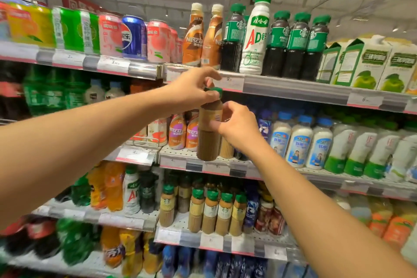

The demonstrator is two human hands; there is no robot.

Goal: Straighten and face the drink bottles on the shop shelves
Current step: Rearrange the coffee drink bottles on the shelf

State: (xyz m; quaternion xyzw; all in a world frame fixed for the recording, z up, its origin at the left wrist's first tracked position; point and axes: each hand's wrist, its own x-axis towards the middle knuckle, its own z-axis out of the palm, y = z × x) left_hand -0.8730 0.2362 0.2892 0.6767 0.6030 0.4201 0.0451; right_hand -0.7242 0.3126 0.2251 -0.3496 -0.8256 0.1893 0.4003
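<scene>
Both hands' grip: left hand (194, 90) on green ribbed cap (214, 90), right hand (237, 126) round brown coffee bottle (208, 133) (smooth plastic).

Top shelf (293, 88): cans (135, 37) at left; Nescafé bottles (193, 36) right of them; Starbucks bottles (295, 47) further right, with one AD bottle (256, 36) standing among them; cartons (372, 63) at far right.
Second shelf (180, 160): Nescafé bottles (178, 134) at centre-left; milk bottles (300, 142) at right.
Held bottle (209, 128): upright at the front edge of the second shelf, just right of the Nescafé bottles there.
Left hand (194, 90): on the held bottle's cap (215, 91), from the left.
Right hand (237, 126): on the held bottle's body, from the right.
Third shelf (178, 236): a row of Starbucks bottles (211, 212) at the front, below the held bottle.
</scene>
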